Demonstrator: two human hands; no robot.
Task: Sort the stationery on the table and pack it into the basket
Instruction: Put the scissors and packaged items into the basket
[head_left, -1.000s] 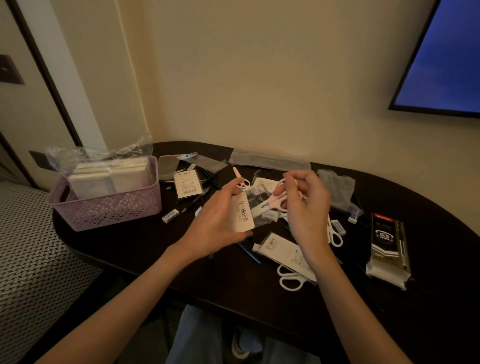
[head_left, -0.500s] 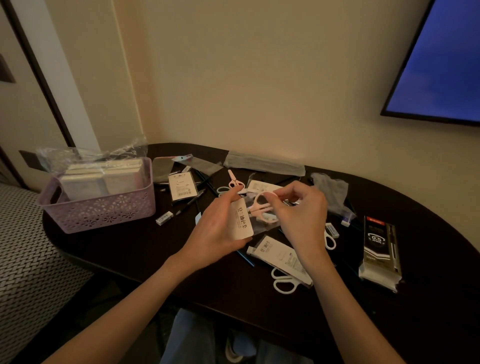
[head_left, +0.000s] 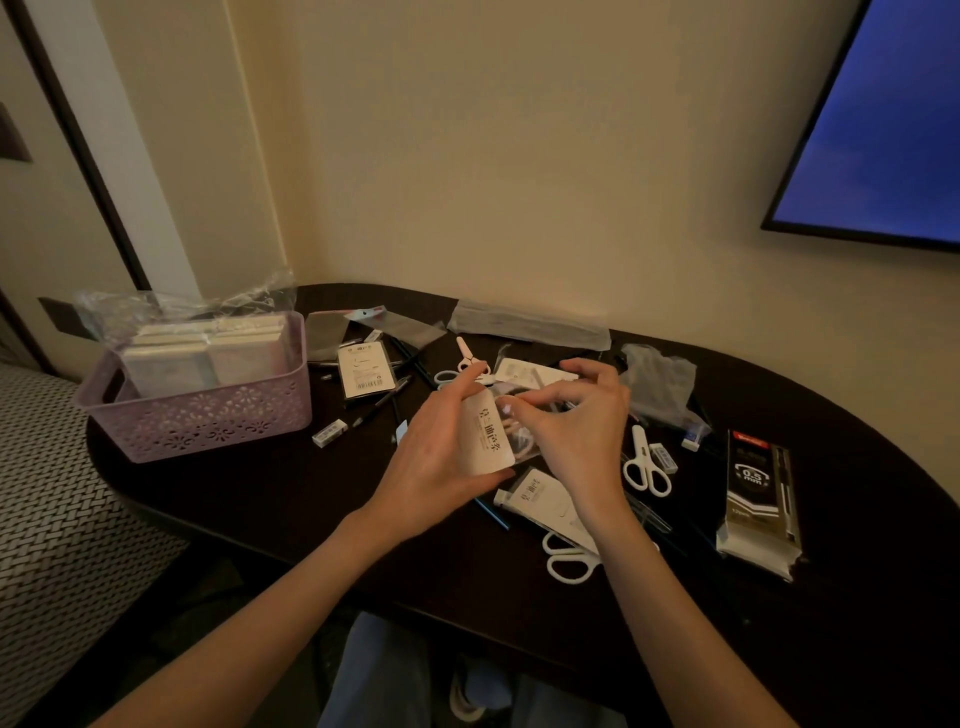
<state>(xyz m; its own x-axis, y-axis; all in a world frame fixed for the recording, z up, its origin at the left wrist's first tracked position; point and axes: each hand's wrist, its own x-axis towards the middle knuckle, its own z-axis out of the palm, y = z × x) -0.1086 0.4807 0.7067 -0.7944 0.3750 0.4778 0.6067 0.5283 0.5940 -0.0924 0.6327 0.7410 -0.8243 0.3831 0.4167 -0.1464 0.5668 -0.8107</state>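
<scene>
While my left grip (head_left: 441, 457) holds the scissors packet (head_left: 485, 434) and my right grip (head_left: 576, 421) pinches its top, the basket (head_left: 208, 421) lies well left of both, nearer my left.

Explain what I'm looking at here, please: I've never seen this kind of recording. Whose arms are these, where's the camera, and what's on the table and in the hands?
There is no machine: a person works bare-handed, and the one camera sits on their head, looking forward and down, so the arms enter from below. The left hand holds a clear scissors packet by its white label card, while the right hand pinches the packet's other side; pale scissors show inside. On the dark table lie loose white scissors, another packaged pair, small erasers, pens and a black 0.5 mm box. The purple basket at left already holds wrapped pads.
</scene>
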